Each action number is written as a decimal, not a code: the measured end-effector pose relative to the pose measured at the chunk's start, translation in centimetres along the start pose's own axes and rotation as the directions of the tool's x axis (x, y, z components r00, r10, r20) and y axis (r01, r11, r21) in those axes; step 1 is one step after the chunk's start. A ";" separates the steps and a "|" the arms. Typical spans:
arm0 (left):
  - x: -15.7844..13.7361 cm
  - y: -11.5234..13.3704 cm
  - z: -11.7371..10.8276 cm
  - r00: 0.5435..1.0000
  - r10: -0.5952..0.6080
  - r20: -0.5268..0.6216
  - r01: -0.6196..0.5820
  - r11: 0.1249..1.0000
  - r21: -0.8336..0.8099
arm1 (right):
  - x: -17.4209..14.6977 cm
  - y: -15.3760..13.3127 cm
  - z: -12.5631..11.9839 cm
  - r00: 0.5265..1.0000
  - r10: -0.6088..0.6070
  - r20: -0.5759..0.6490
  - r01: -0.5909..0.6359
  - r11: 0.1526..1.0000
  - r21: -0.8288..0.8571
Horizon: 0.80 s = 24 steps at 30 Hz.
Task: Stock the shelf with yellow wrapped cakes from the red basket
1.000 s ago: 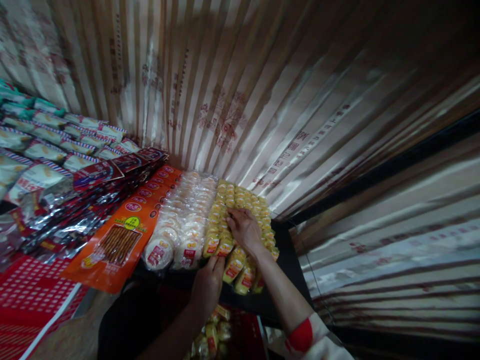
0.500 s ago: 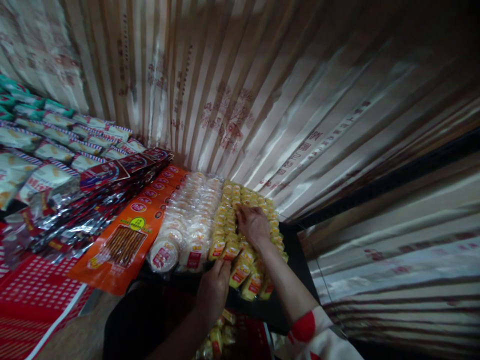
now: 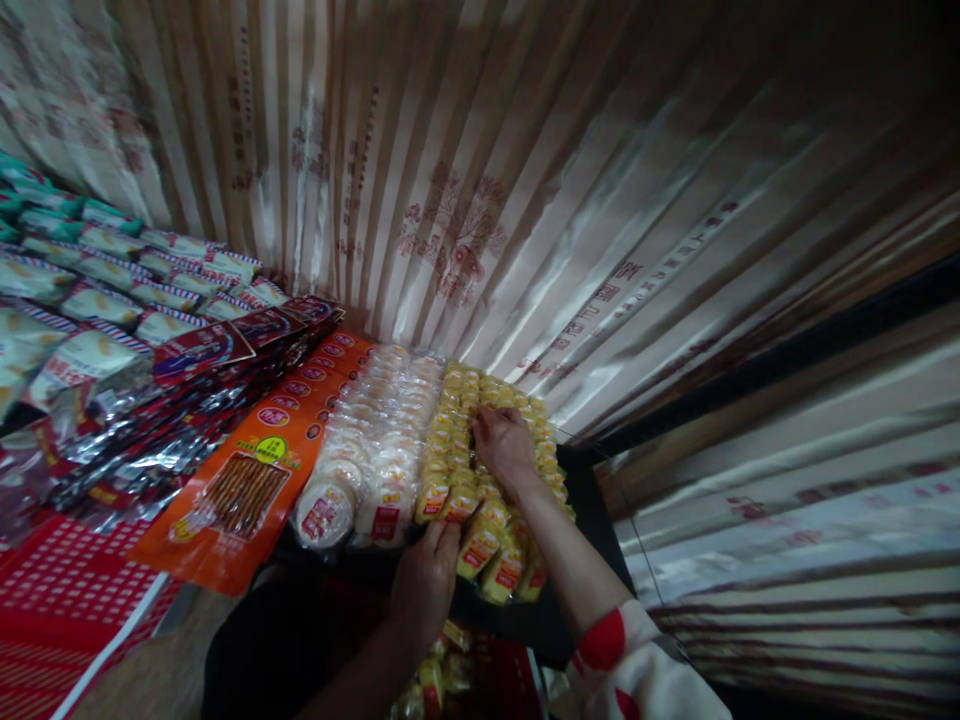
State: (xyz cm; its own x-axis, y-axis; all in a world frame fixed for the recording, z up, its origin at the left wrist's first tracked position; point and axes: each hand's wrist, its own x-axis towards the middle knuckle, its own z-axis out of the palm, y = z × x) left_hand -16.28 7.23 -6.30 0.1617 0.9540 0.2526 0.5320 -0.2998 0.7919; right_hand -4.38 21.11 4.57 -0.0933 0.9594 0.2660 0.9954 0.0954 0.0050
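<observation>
Rows of small yellow-wrapped snack packets [image 3: 433,495] stand packed on a dark surface, with red and orange labels on the front ones. My right hand [image 3: 505,443] reaches over the rows, its fingers curled down onto a packet in the middle; the fingertips are partly hidden among the wrappers. Lower down, my left hand [image 3: 426,578] is closed at the front edge, thumb and fingers against the lower end of a front packet. Just left of the yellow rows are clear-wrapped round white crackers [image 3: 328,515], which neither hand touches.
An orange bag of stick snacks [image 3: 244,490] lies left of the crackers, beside stacked dark red packets [image 3: 202,350] and rows of white bags [image 3: 90,365]. A red basket [image 3: 75,580] stands at lower left. Pleated printed sheeting [image 3: 465,230] hangs behind, with a dark bar [image 3: 720,370] at right.
Both hands stay at nearly the same places on the yellow packets. The right hand has shifted very slightly to the left, and the view has moved a little.
</observation>
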 end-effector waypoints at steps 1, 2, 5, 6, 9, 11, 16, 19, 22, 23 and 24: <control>0.0 0.0 0.0 1.000 -0.002 -0.004 0.002 1.000 -0.001 | 0.1 -0.2 0.2 1.000 0.009 0.002 -0.009 1.000 -0.009; 0.0 0.0 0.1 1.000 -0.006 -0.004 0.006 1.000 0.000 | 0.3 -0.3 0.4 1.000 0.006 0.002 -0.006 1.000 -0.006; 0.1 0.0 0.0 1.000 -0.023 0.017 0.023 1.000 0.004 | 0.6 0.1 1.4 0.999 -0.045 -0.012 0.046 0.996 0.075; 0.1 0.0 0.0 0.999 -0.027 0.026 0.027 1.000 0.001 | 0.7 0.3 1.6 0.998 -0.055 -0.022 0.057 0.993 0.108; 0.0 0.0 -0.1 0.999 -0.037 0.030 0.038 0.999 -0.021 | 0.6 1.0 2.0 0.995 -0.088 -0.054 0.096 0.982 0.161; 0.0 0.0 -0.1 0.999 -0.039 0.016 0.039 0.999 -0.035 | 0.7 1.3 1.8 0.990 -0.105 -0.088 0.119 0.980 0.160; 0.0 -0.1 0.2 0.999 -0.034 -0.007 0.034 0.998 -0.050 | 1.4 1.2 1.0 0.994 -0.063 -0.086 0.071 0.993 0.094; -0.1 -0.2 0.2 0.999 -0.034 -0.001 0.034 0.998 -0.045 | 2.2 0.9 1.0 0.999 -0.029 -0.019 0.030 0.999 0.027; -0.1 -0.1 0.1 1.000 -0.023 0.007 0.023 1.000 -0.005 | 2.8 0.6 1.6 1.000 0.012 0.019 -0.012 0.999 0.030; 0.0 -0.1 0.0 1.000 -0.014 0.014 0.014 1.000 0.017 | 3.0 0.6 1.8 1.000 0.010 0.023 -0.011 0.999 0.047; 0.0 0.0 0.0 1.000 -0.008 0.023 0.007 0.999 0.042 | 3.1 0.6 2.0 1.000 0.005 0.020 -0.006 0.998 0.066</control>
State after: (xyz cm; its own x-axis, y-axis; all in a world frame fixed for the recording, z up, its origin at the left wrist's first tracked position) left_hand -16.32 7.23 -6.28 0.1762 0.9562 0.2335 0.5673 -0.2925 0.7698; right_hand -4.13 24.66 3.43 -0.0886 0.9651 0.2463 0.9925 0.1065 -0.0602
